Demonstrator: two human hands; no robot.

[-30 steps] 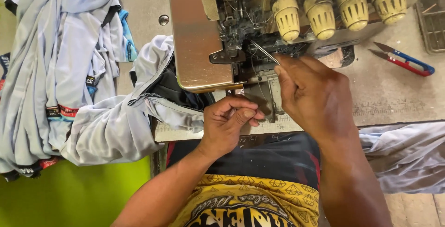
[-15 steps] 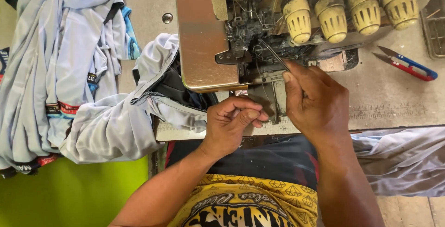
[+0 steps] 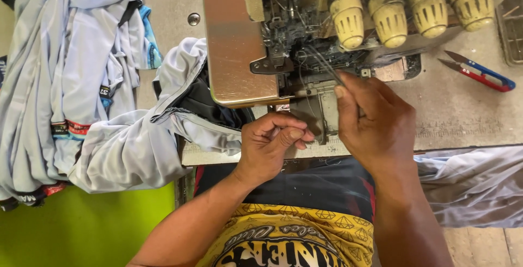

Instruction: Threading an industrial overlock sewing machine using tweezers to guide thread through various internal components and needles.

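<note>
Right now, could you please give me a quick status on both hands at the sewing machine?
Right hand pinching tweezers into the sewing machine. Left hand pinched shut at the front edge. Grey garments bunched left.

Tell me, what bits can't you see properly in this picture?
- Head view: the tweezers tip vanishes among dark sewing machine parts.
- What the left hand pinches: too small to tell.
- The right hand hides its own palm.
- The grey garments are cut off by the left edge.

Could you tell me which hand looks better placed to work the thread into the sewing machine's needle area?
Probably the right hand: it holds tweezers whose tips reach into the sewing machine. The left hand rests lower, at the table edge.
</note>
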